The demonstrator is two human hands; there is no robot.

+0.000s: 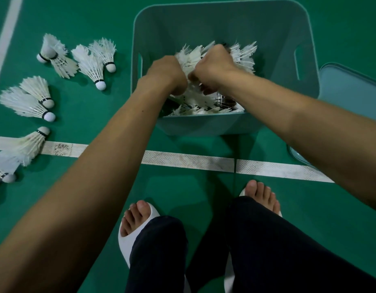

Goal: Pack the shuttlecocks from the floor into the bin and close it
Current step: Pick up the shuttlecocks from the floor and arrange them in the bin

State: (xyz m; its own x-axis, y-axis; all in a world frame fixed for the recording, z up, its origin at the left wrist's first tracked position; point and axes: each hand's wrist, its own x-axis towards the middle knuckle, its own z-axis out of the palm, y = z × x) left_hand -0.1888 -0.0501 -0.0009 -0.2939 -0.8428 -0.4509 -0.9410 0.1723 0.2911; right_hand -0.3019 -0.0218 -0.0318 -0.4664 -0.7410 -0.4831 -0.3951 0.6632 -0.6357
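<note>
Left grip, right grip clutching shuttlecocks in bin, lid right, strays left

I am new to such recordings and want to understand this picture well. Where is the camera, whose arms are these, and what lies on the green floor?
There is no machine here: a person works with bare hands. The single picture comes from a camera worn on the head, looking down, so you see the person's own arms, legs and white slippers. The left hand and the right hand both reach into the open teal bin, fingers curled round a bunch of shuttlecocks. On the green floor, left of the bin, several loose shuttlecocks lie. A matching lid lies at the right, partly hidden by the right arm. A white court line crosses the floor.
</note>
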